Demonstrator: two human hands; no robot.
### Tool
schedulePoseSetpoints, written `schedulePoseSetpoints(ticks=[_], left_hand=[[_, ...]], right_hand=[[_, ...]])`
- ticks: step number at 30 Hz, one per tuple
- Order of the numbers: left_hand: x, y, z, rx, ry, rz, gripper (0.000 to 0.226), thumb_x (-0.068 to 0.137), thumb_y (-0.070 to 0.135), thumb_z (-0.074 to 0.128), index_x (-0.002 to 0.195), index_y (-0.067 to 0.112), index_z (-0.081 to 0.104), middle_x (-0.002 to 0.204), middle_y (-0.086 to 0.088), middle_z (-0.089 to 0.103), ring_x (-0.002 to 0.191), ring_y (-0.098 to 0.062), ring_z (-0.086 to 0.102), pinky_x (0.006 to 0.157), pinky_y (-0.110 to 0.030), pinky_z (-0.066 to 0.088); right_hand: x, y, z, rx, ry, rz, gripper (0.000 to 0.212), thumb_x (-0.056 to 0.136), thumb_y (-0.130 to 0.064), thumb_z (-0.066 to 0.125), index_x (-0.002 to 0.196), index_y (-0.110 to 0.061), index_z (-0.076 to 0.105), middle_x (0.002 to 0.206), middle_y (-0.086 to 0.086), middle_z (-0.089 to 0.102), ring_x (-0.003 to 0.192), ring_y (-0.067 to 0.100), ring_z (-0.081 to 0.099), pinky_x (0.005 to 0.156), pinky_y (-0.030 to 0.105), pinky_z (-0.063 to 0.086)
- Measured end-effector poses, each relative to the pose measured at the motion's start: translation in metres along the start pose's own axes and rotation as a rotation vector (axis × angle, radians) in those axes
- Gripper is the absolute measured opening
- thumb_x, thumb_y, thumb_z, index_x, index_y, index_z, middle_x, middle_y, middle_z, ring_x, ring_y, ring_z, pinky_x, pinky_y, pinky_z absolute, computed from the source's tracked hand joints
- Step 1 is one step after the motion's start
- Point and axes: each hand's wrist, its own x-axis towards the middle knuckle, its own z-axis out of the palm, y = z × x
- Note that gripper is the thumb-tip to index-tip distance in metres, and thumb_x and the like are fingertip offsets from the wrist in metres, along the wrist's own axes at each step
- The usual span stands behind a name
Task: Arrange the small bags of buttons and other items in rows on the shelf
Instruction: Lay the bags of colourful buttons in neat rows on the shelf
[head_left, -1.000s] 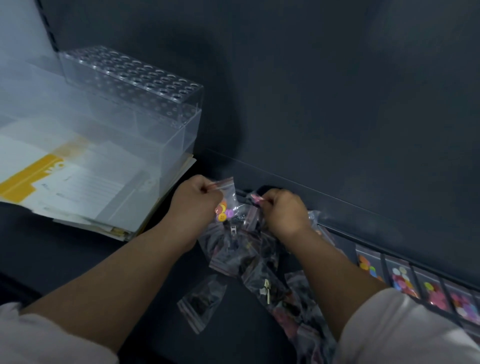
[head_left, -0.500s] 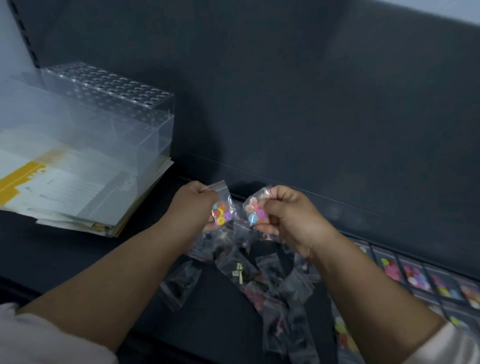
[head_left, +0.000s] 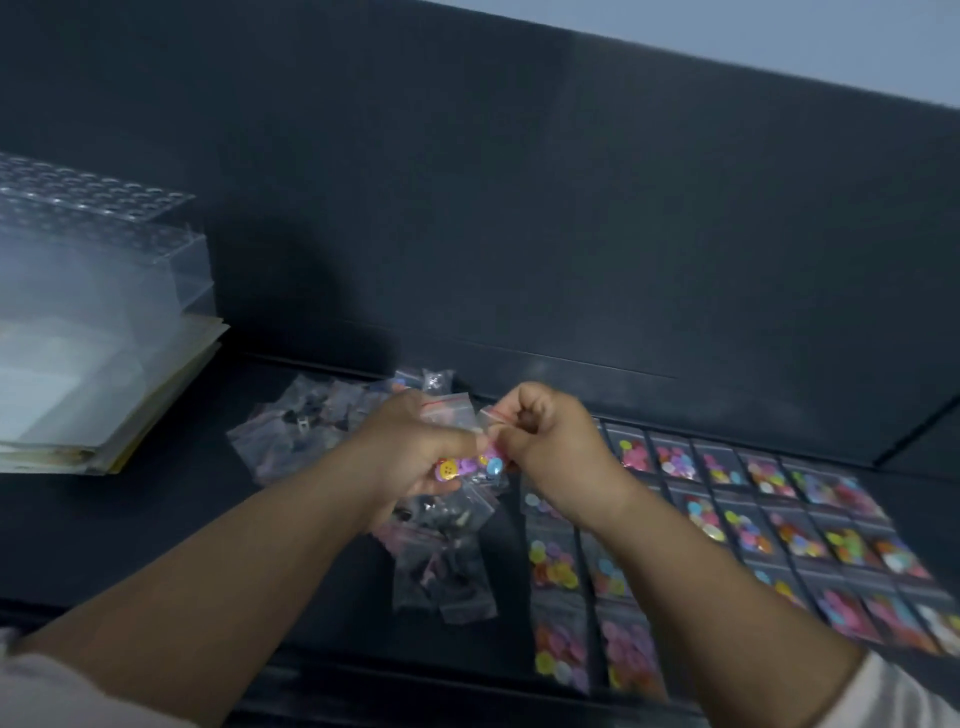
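— Which step?

— Sorting, by the look of it. Gripping one bag of buttons (head_left: 451, 415) in the left hand (head_left: 405, 457), with fingers (head_left: 434, 484) curled round its lower part. Pinching a second bag (head_left: 491, 422) near its top edge in the right hand (head_left: 556, 447), closed tight on it. Both held up together, touching, just above the heap of loose bags (head_left: 441, 566) on the shelf (head_left: 156, 530).

— And the rows (head_left: 753, 519)?

— Laid flat to the right, side by side, reaching right up under the right wrist. Probably well along, yet plenty left in the heap.

— Next move?

— Likely carrying one bag rightward and setting it flat at the open end of a row, squared to its neighbour. Calls for parting the two bags first, then lowering gently so as not to nudge those already down.

— Anything else about?

— A clear plastic box (head_left: 93, 270) on a stack of papers (head_left: 156, 395), far left, well apart from the heap. Too blurred to tell more.
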Motion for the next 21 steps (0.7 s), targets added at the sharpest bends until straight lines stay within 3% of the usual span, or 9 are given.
schedulePoseSetpoints(ticks=[4,9,16,21], left_hand=[[-0.005,-0.003,0.027,0.045,0.042,0.044,0.035,0.074,0.002,0.076,0.101,0.012,0.057,0.096,-0.012,0.071,0.083,-0.025,0.069,0.064,-0.031,0.054],[-0.012,-0.008,0.062,0.029,0.089,0.081,0.036,0.073,0.000,0.074,0.101,0.012,0.055,0.099,-0.013,0.068,0.085,-0.026,0.068,0.060,-0.029,0.052],[-0.029,-0.016,0.109,-0.021,0.048,-0.005,0.039,0.075,0.008,0.076,0.107,0.013,0.056,0.101,-0.011,0.069,0.088,-0.024,0.068,0.069,-0.033,0.056],[-0.033,-0.019,0.129,-0.132,0.101,-0.126,0.014,0.085,0.003,0.059,0.097,0.010,0.055,0.103,-0.018,0.067,0.090,-0.028,0.066,0.057,-0.031,0.052]], right_hand=[[-0.022,0.005,-0.026,0.273,0.032,0.197,0.013,0.088,-0.005,0.060,0.078,-0.012,0.056,0.061,0.009,0.057,0.045,0.013,0.047,0.047,0.027,0.037],[-0.050,0.016,-0.058,0.633,0.013,0.423,0.011,0.087,-0.016,0.063,0.078,-0.016,0.055,0.069,0.004,0.057,0.057,0.011,0.054,0.052,0.021,0.050],[-0.084,0.029,-0.093,0.577,0.055,0.473,0.019,0.085,-0.002,0.063,0.074,-0.016,0.054,0.057,-0.003,0.061,0.051,0.007,0.056,0.051,0.020,0.045],[-0.108,0.042,-0.135,0.467,0.042,0.552,0.020,0.085,-0.002,0.062,0.076,-0.018,0.055,0.058,-0.002,0.061,0.049,0.009,0.055,0.049,0.021,0.045]])
